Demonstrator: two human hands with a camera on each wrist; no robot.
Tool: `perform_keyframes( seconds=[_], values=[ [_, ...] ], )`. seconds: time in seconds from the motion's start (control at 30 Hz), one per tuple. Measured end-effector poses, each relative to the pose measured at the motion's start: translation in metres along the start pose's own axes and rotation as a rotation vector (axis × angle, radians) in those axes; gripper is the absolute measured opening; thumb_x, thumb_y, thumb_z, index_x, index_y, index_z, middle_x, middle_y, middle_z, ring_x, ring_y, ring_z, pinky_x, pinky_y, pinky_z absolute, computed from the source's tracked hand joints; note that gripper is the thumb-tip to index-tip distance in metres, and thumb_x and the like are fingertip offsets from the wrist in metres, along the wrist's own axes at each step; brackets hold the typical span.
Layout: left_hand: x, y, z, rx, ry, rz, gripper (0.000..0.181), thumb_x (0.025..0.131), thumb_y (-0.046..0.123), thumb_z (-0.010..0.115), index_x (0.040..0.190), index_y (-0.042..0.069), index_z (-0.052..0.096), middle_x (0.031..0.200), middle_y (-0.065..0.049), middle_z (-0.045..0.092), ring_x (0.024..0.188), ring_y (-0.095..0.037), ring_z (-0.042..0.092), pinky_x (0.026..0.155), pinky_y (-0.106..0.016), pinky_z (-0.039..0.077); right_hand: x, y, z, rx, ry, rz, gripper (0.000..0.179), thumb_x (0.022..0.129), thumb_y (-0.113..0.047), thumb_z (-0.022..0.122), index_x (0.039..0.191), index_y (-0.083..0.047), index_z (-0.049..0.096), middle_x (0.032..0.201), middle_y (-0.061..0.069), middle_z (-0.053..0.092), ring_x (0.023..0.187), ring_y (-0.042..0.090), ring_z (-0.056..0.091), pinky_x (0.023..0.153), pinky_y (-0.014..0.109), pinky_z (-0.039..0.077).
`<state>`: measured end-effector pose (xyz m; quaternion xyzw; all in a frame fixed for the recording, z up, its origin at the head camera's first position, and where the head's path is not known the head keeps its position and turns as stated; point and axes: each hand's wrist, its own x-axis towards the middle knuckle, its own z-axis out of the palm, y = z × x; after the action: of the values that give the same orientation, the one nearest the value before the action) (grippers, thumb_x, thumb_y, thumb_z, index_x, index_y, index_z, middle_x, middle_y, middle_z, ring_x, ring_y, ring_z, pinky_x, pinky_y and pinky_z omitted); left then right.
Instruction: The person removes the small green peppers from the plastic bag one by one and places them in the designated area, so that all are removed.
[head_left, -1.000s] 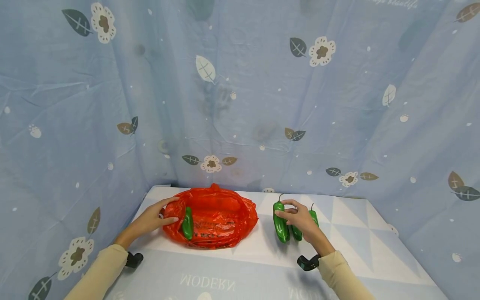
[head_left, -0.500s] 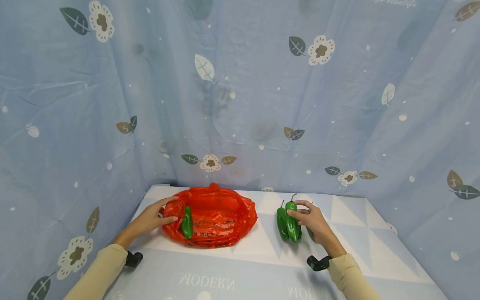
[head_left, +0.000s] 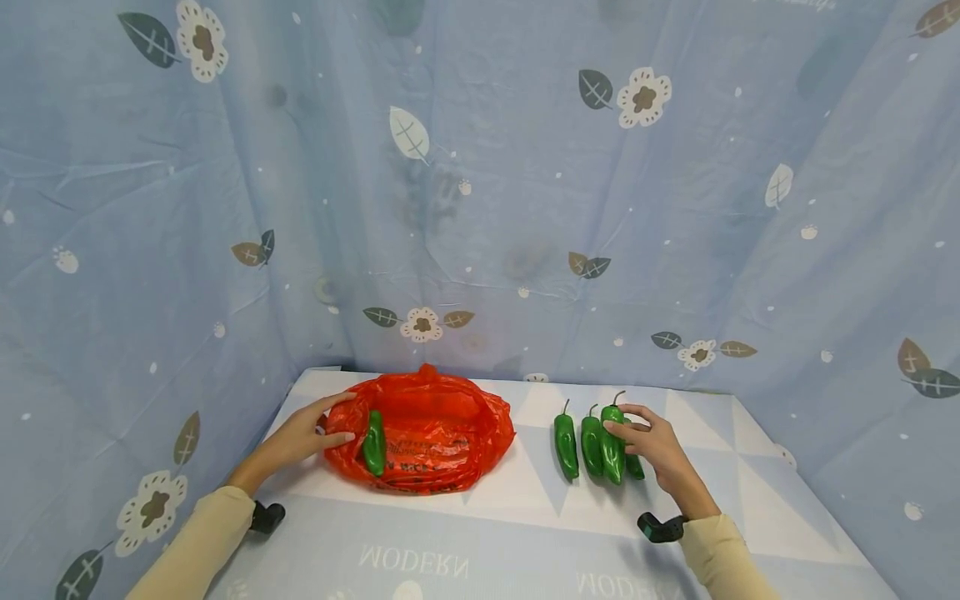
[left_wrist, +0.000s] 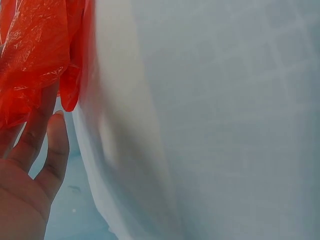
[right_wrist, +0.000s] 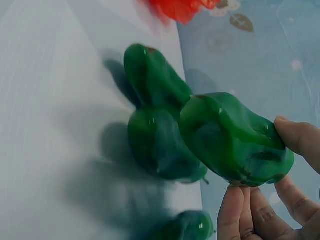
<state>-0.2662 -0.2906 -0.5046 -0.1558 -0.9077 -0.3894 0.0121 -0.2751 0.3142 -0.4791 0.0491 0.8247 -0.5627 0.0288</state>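
My right hand (head_left: 654, 442) pinches a glossy green chili pepper (head_left: 612, 457) between thumb and fingers, its stem pointing up. In the right wrist view the held pepper (right_wrist: 235, 137) is raised above the others. Two more green peppers (head_left: 566, 447) lie side by side just left of it, and another (head_left: 636, 468) is partly hidden behind it and the fingers. On the left, my left hand (head_left: 298, 433) holds the left rim of a red plastic bag (head_left: 491, 417), which gapes open. Inside the bag's left side rests one green pepper (head_left: 374, 447). Plastic covers some left fingertips in the left wrist view.
A pale patterned cloth (head_left: 450, 542) covers the table. Blue curtains (head_left: 480, 208) with flowers and leaves hang close behind and on both sides. Between bag and peppers lies a stretch of bare cloth.
My right hand has moved right, carrying the pepper past the ones on the table, so the two at left now show fully. The left hand and the bag stay where they were.
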Motion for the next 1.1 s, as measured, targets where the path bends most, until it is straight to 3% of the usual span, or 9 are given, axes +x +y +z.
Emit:
perform_keyframes(
  seconds=[0.53, 0.83, 1.1],
  values=[
    [-0.001, 0.002, 0.001, -0.012, 0.000, -0.001, 0.075, 0.092, 0.034, 0.079, 0.152, 0.007, 0.046, 0.137, -0.019, 0.058, 0.092, -0.021, 0.056, 0.074, -0.032, 0.051, 0.007, 0.020, -0.034, -0.014, 0.063, 0.048, 0.078, 0.091, -0.045, 0.079, 0.150, -0.006, 0.048, 0.136, 0.018, 0.060, 0.103, 0.013, 0.065, 0.093, 0.038, 0.054],
    [-0.002, 0.003, 0.001, -0.017, -0.001, -0.011, 0.074, 0.091, 0.033, 0.080, 0.152, 0.007, 0.046, 0.135, -0.018, 0.059, 0.092, -0.022, 0.055, 0.074, -0.032, 0.051, 0.007, 0.029, -0.046, -0.048, 0.106, 0.091, 0.079, 0.093, -0.044, 0.077, 0.152, -0.002, 0.044, 0.141, 0.023, 0.054, 0.114, 0.024, 0.061, 0.094, 0.040, 0.052],
    [-0.004, 0.002, 0.001, -0.021, 0.003, -0.008, 0.074, 0.091, 0.034, 0.080, 0.152, 0.007, 0.047, 0.137, -0.018, 0.058, 0.094, -0.022, 0.056, 0.076, -0.032, 0.051, 0.012, 0.039, -0.054, -0.070, 0.124, 0.095, 0.078, 0.094, -0.042, 0.076, 0.151, 0.000, 0.044, 0.134, 0.023, 0.058, 0.098, 0.013, 0.064, 0.088, 0.036, 0.053]
  ],
)
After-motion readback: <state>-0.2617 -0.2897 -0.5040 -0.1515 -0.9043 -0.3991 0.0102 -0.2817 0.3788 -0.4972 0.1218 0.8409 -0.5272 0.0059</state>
